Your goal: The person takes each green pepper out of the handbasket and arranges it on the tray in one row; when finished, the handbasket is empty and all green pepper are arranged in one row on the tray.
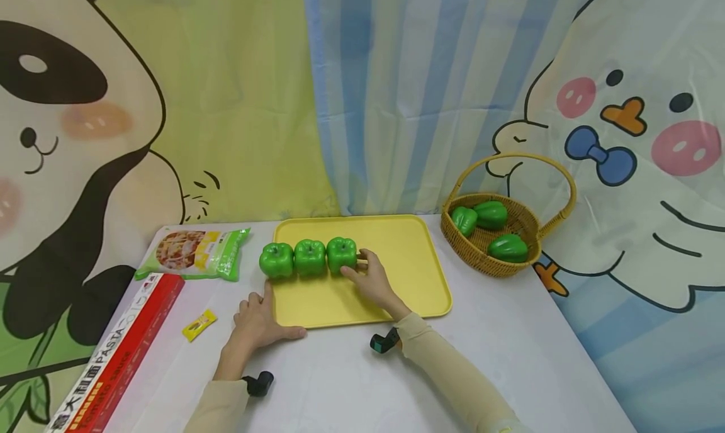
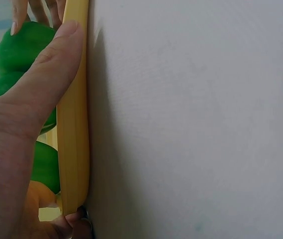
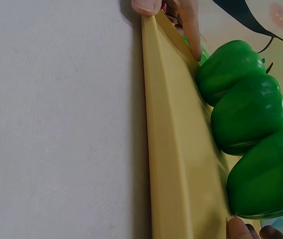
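Three green bell peppers stand side by side in a row at the left part of a yellow tray (image 1: 396,294). The leftmost bell pepper (image 1: 277,261) sits over the tray's left edge, and the middle bell pepper (image 1: 310,257) is beside it. My right hand (image 1: 370,282) holds the rightmost bell pepper (image 1: 342,255), thumb in front and fingers at its right side. At the tray's near left corner, my left hand (image 1: 257,323) holds the rim, its thumb (image 2: 51,67) lying along the front edge and its index finger up the left side.
A wicker basket (image 1: 493,266) with three green peppers stands right of the tray. On the left lie a green-and-white food bag (image 1: 192,252), a long red pasta box (image 1: 121,351) and a small yellow packet (image 1: 199,325). Printed curtains hang behind the white table (image 1: 340,382).
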A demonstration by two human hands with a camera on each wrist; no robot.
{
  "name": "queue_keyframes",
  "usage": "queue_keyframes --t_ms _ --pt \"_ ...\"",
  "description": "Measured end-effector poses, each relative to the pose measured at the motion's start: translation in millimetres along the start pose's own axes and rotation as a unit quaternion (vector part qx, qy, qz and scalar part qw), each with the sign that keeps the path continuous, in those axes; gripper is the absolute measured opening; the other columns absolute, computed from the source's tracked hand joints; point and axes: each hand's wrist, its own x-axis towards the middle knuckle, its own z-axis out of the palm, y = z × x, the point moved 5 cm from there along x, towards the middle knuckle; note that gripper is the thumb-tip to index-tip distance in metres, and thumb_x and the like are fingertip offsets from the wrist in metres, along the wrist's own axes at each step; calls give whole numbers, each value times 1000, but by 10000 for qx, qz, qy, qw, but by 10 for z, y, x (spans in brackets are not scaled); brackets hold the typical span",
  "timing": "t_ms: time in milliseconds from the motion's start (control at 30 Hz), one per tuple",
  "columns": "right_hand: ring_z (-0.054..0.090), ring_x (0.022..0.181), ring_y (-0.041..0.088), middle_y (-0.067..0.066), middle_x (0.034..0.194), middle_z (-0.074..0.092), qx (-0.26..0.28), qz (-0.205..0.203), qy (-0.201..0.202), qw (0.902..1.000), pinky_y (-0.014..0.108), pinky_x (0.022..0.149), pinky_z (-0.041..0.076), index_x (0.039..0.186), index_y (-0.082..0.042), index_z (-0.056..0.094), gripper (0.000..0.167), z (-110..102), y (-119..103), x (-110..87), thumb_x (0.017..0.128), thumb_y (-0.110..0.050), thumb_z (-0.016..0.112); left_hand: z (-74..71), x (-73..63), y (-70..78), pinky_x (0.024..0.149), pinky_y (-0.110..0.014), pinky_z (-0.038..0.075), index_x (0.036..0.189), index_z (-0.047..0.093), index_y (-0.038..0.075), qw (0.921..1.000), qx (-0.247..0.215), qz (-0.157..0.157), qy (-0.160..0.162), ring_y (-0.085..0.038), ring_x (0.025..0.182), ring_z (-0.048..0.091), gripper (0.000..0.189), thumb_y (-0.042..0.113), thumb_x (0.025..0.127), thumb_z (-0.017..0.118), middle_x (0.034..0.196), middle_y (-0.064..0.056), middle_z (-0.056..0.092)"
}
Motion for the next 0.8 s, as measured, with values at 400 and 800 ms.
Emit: queue_keyframes --t_ms 400,800 --pt "48 138 40 19 154 40 -40 -219 68 9997 51 104 50 156 -2 24 82 -383 -1 -60 96 -37 68 -40 -13 16 87 -58 38 159 3 -4 10000 -32 -30 -79 -42 106 40 153 79 56 81 130 -33 41" --pt "46 137 41 22 153 38 -379 -551 453 9967 54 108 45 154 -2 27 78 -1156 15 -174 97 -37 67 -22 -9 20 86 -57 39 159 3 -4 9999 62 -8 -88 -42 105 40 154 80 56 80 129 -33 41"
